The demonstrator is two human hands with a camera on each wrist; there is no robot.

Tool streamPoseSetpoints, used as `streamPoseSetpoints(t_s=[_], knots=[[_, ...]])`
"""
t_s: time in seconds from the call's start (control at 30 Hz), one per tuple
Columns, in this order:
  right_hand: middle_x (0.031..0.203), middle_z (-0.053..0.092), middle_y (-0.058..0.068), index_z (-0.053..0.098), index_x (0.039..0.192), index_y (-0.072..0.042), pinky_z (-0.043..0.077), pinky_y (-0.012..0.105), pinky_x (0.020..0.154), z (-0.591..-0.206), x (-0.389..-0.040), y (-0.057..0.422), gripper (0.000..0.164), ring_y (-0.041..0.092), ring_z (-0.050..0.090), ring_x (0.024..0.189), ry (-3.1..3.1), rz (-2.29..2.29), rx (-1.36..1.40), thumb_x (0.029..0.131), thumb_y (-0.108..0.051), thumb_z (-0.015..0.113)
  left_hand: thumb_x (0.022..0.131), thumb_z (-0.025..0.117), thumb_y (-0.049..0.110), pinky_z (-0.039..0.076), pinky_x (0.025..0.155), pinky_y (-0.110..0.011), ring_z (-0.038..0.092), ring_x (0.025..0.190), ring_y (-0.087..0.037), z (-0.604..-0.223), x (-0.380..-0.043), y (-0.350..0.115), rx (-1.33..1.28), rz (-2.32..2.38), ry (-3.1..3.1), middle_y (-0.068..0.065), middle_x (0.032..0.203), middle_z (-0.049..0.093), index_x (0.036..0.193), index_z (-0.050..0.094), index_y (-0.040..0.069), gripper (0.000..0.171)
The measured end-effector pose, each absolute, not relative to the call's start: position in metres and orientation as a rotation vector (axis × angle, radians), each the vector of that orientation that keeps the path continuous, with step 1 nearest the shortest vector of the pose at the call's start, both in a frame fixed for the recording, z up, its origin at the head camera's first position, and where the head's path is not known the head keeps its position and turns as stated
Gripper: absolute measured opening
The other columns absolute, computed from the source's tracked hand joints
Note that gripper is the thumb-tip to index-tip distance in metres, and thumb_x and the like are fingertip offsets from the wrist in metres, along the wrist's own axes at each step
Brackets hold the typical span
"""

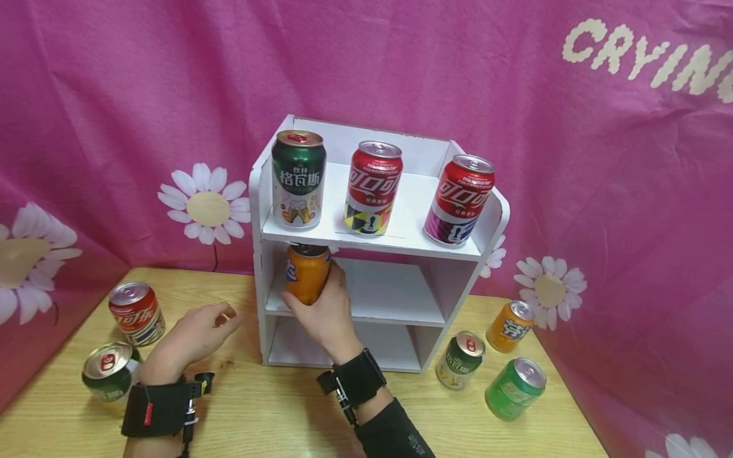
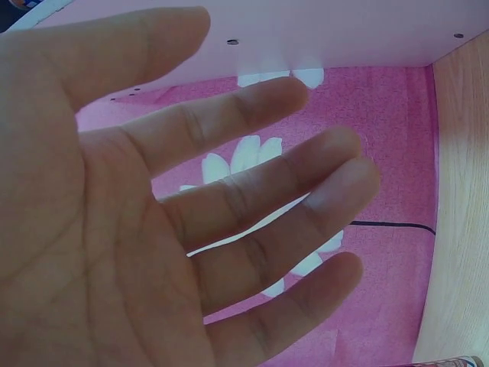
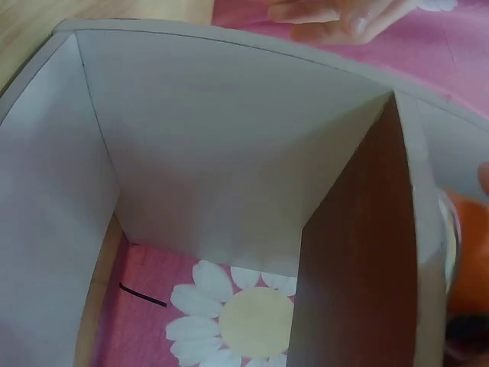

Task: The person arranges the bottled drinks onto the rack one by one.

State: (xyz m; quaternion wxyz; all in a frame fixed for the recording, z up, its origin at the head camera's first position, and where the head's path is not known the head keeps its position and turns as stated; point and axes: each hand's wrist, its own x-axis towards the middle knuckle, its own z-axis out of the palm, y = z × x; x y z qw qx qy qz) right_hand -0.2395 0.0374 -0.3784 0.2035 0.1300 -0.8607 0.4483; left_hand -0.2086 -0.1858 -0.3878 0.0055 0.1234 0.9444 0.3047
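Observation:
My right hand [image 1: 326, 315] grips an orange soda can [image 1: 308, 275] at the left end of the white shelf unit's middle level [image 1: 395, 289]. The can stands upright with its top just beneath the upper board; in the right wrist view the orange can [image 3: 470, 256] shows only at the right edge. My left hand [image 1: 191, 334] hovers over the table left of the unit, holding nothing. Its fingers [image 2: 252, 183] are spread and relaxed in the left wrist view. Near it stand a red cola can [image 1: 137, 315] and a green kvass can [image 1: 111, 369], partly hidden by the left wrist.
On the top shelf stand a green kvass can [image 1: 299, 181] and two red cola cans, one central [image 1: 373, 187] and one right [image 1: 459, 200]. Right of the unit, the table holds a kvass can [image 1: 460, 360], an orange can [image 1: 509, 327] and a green can [image 1: 515, 389]. A pink curtain [image 1: 401, 63] hangs behind.

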Motion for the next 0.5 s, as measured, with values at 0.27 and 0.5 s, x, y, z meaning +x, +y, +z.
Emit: streamPoseSetpoints(t_s=[0.27,0.5], knots=[[0.114,0.047,0.014,0.032,0.134,-0.002,0.049,0.039,0.084,-0.3818,-0.2392,0.0322,0.09,0.024,0.054,0.096,-2.369,1.126,0.327,0.071,-0.04,0.083,0.096,0.053,0.026,0.048,0.078,-0.051,0.059,0.095,-0.038,-0.3888,-0.2101,-0.1859,0.409,0.947,2.957,-0.02,0.1,0.064,0.107,0.06,-0.004,0.033],[0.118,0.047,0.014,0.031,0.136,-0.002,0.048,0.04,0.089,-0.379,-0.2385,0.0341,0.089,0.024,0.055,0.1,-2.419,1.199,0.335,0.072,-0.038,0.082,0.096,0.053,0.027,0.048,0.077,-0.052,0.059,0.095,-0.039,-0.3893,-0.2095,-0.1871,0.387,0.943,2.964,-0.021,0.099,0.064,0.106,0.06,-0.004,0.033]])
